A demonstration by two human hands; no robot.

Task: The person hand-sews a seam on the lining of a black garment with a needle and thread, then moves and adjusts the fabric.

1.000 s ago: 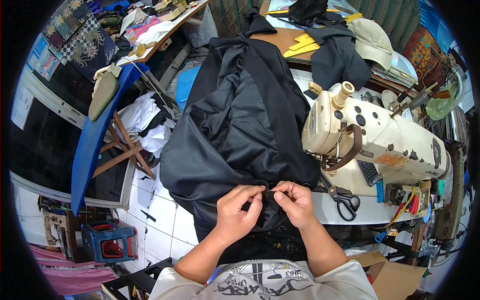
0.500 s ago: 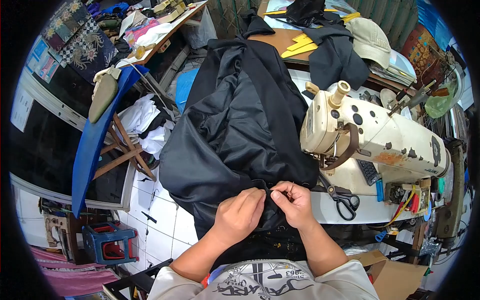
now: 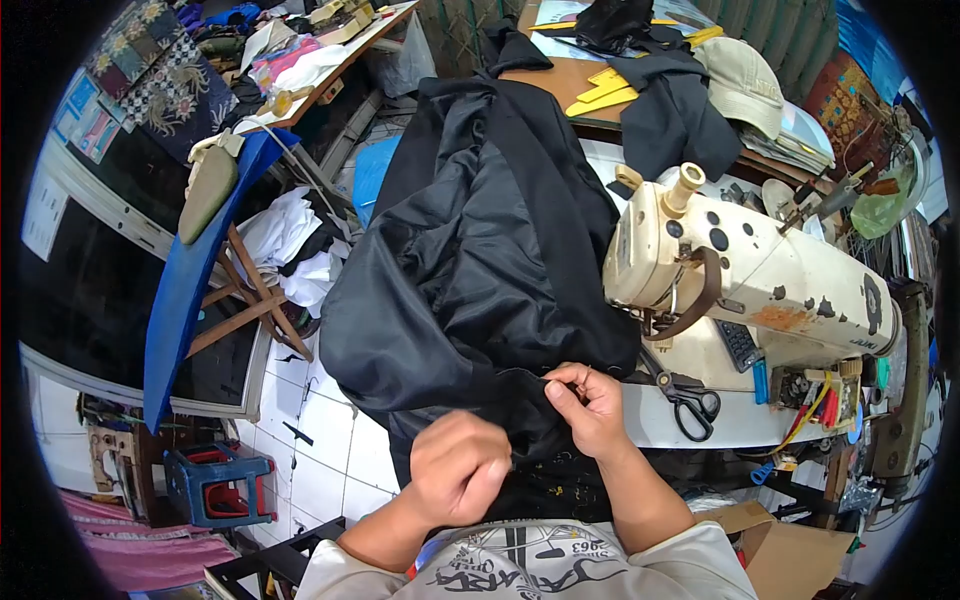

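A black lined jacket (image 3: 470, 250) lies spread over my lap and the edge of the sewing table, its shiny lining facing up. My right hand (image 3: 590, 408) pinches the edge of the jacket between thumb and fingers, close to the table's front edge. To the left and nearer my body, my left hand (image 3: 460, 468) is raised just off the cloth, fingers curled closed and slightly blurred. Whatever it may hold is too small to see.
A cream sewing machine (image 3: 750, 265) stands to the right of the jacket. Black-handled scissors (image 3: 690, 400) lie on the sewing table (image 3: 650, 425). At left are a blue ironing board (image 3: 190, 300) and a blue stool (image 3: 220, 485). A beige cap (image 3: 740, 85) rests at the back.
My left hand has left the jacket edge beside my right hand and moved down and left towards my body. The right hand keeps its pinch in nearly the same place.
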